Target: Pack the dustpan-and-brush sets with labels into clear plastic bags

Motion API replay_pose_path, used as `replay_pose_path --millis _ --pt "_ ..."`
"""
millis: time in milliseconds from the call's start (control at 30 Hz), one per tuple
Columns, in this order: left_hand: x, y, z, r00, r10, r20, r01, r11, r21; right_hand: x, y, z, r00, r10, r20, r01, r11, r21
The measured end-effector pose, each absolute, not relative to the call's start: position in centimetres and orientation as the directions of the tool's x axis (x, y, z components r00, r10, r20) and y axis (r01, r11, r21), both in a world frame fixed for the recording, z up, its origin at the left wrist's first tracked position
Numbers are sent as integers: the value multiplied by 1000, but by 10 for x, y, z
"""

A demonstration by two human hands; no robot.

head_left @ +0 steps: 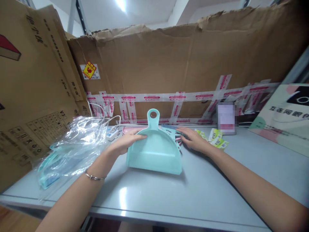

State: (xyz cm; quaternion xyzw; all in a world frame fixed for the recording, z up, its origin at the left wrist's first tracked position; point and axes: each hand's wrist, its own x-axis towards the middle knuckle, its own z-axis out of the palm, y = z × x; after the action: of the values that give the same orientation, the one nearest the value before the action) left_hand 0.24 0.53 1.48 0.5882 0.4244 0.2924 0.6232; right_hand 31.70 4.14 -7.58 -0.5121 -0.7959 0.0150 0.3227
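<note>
A light turquoise dustpan stands tilted up over the table, its handle with a hole at the top and its wide straight edge toward me. My left hand grips its left side, thumb on the inner face, other fingers hidden behind. Past the dustpan's right edge, my right hand reaches low over the table, fingers stretched out and thumb apart. Its fingertips are at a turquoise piece with blue bristles, like a brush, partly hidden by the dustpan. Whether they touch it I cannot tell. Small pink-and-dark items lie beneath the fingers.
At the left, clear plastic bags cover another turquoise item. A white power strip with cables and a pink item lie behind. Green-and-white packets, a phone-like device, a white box and tall cardboard surround the table.
</note>
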Motion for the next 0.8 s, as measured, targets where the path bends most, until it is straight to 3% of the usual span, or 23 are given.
replay_pose_path --millis 167,367,600,800 --pt "14 0 2 414 892 -184 115 149 982 312 42 -82 -387 823 415 808 520 -277" --pt "22 -5 -5 431 893 -128 111 89 990 315 39 -77 -428 802 417 812 544 -212" --pt "20 -8 -3 447 890 -89 127 36 991 306 31 -75 -310 786 535 865 467 -184" --pt "14 -3 -8 477 876 -65 100 19 995 312 26 -61 -90 693 716 882 389 -266"
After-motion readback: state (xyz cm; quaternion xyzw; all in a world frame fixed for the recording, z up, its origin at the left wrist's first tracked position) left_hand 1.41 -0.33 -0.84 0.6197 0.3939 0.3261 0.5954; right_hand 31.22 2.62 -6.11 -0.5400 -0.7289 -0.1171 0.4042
